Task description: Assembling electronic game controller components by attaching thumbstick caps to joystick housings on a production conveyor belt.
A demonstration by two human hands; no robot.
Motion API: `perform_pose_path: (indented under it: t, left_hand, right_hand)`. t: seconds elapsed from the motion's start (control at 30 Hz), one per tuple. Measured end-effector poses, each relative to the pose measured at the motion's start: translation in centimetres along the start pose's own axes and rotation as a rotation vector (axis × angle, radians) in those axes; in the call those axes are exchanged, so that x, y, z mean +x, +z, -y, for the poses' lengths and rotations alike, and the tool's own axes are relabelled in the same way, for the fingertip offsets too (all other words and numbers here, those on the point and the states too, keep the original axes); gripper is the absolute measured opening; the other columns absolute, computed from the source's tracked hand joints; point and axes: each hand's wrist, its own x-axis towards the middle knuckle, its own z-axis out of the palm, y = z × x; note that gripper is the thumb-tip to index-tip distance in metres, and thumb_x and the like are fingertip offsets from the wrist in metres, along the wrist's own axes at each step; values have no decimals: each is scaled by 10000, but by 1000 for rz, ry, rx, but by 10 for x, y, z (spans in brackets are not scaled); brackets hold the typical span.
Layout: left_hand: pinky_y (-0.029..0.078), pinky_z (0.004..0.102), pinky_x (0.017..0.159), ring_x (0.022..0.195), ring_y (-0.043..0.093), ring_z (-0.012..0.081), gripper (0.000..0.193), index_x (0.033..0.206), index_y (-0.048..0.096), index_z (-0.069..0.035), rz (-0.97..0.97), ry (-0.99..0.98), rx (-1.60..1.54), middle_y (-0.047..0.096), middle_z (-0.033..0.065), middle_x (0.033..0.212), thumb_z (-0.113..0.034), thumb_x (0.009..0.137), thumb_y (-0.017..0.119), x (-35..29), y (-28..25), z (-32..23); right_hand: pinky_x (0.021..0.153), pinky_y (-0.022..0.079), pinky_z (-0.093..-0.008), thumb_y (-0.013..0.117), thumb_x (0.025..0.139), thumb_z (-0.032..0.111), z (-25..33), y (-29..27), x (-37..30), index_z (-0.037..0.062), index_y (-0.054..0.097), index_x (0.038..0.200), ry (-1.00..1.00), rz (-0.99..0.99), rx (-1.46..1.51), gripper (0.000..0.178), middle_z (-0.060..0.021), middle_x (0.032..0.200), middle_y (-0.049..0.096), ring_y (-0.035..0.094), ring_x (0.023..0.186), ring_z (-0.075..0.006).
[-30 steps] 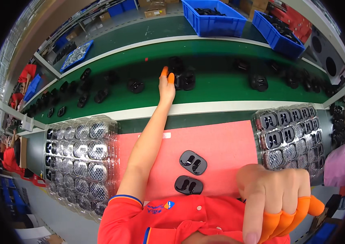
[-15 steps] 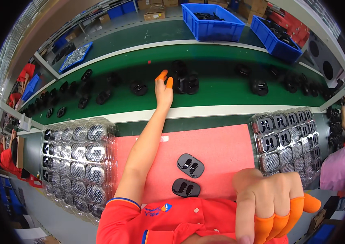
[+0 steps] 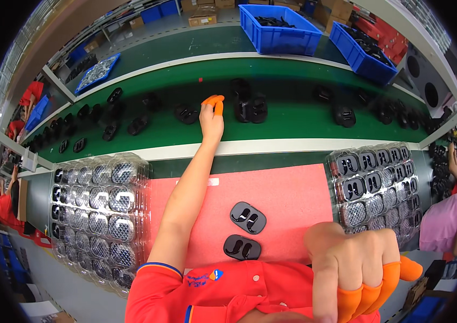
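Closest to the viewer, at lower right, the right hand is raised with its back showing and its orange-covered fingers curled under; whether they pinch anything is hidden. Two dark oval cases lie near each other on a pink mat. The left arm stretches forward past them, nearly straight. Over the green belt, the left hand bends its orange-tipped fingers toward the thumb; whether they meet is unclear. Black pieces sit on either side. Beyond stands a blue bin.
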Motion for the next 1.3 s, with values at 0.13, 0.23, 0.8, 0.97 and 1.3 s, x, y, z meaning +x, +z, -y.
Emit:
perform_pose_path:
  t: [0.13, 0.23, 0.8, 0.97, 1.3]
  left_hand:
    - [415, 317, 896, 1018, 556, 283, 188, 1009, 647, -35, 16, 27, -25, 587, 137, 1106, -93, 874, 530, 0, 4, 1]
    - [445, 273, 797, 919, 559, 211, 196, 1019, 649, -30, 15, 68, -9, 579, 110, 1111, -80, 880, 521, 1, 0, 7]
    - [515, 237, 683, 865, 591, 155, 194, 1022, 649, -17, 20, 126, 39, 560, 93, 1147, -52, 878, 525, -1, 6, 9]
    - [519, 236, 667, 887, 610, 155, 189, 1029, 648, -23, 38, 165, 36, 559, 92, 1153, -70, 890, 528, 0, 1, 6]
    - [483, 260, 726, 922, 604, 196, 152, 983, 660, -30, 74, 64, -83, 590, 114, 1107, -77, 881, 559, -7, 5, -11]
  right_hand:
    - [805, 460, -484, 431, 950, 345, 0, -1, 0, 58, 577, 540, -27, -22, -29, 521, -56, 560, 581, 577, 547, -176]
    - [797, 468, -469, 425, 952, 337, -2, 0, 2, 60, 577, 541, -45, -72, -76, 519, -60, 560, 581, 578, 547, -178]
    - [828, 441, -506, 420, 953, 328, 2, 6, 2, 63, 564, 526, -81, -12, -82, 523, -59, 550, 582, 595, 550, -173]
    - [815, 460, -481, 427, 956, 321, 5, 7, -3, 59, 572, 534, -69, -68, -85, 518, -64, 581, 596, 601, 564, -183]
    - [793, 477, -468, 396, 967, 303, 22, 9, 0, 42, 590, 553, -148, -21, -176, 526, -78, 596, 605, 621, 588, -200]
